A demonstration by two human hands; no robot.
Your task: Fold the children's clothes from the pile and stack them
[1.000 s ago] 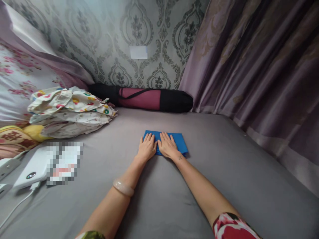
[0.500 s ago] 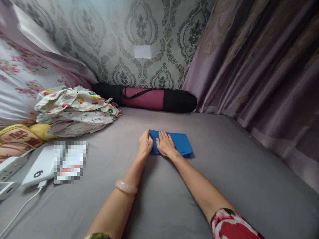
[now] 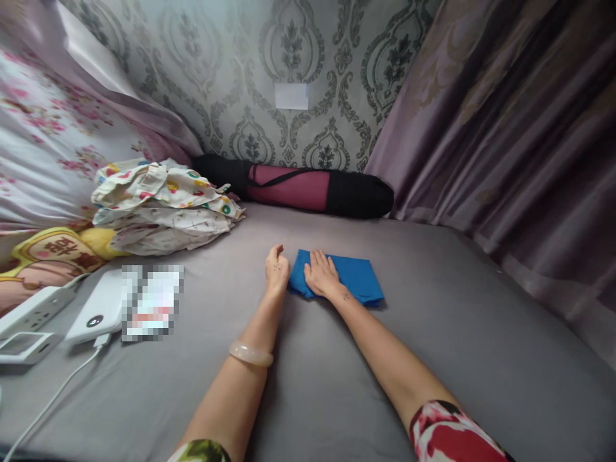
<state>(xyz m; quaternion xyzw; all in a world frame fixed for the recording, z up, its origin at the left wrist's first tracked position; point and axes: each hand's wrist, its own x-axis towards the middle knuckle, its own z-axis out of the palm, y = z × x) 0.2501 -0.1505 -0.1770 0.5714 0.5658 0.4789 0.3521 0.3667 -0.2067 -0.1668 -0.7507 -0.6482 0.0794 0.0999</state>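
A folded blue cloth (image 3: 359, 277) lies flat on the grey bed sheet, its folded layers showing along the near edge. My right hand (image 3: 321, 274) rests palm down on its left part, fingers stretched out and hiding some of the fabric. Just off the cloth's left edge is my left hand (image 3: 278, 269), turned on its side with loosely bent fingers that are partly hidden. It appears to hold nothing. A pale bangle (image 3: 251, 353) circles my left forearm.
Crumpled patterned clothes (image 3: 168, 205) are heaped at the left. Nearer lie a white power bank (image 3: 99, 308) with a cable, a power strip (image 3: 36, 311) and a blurred packet (image 3: 153, 303). A black and maroon long bag (image 3: 293, 188) lies along the wall; curtains (image 3: 462, 128) hang right.
My left hand has let go of the cloth's left edge and moved slightly away from it. My right hand stays flat on the cloth. The whole view has shifted a little.
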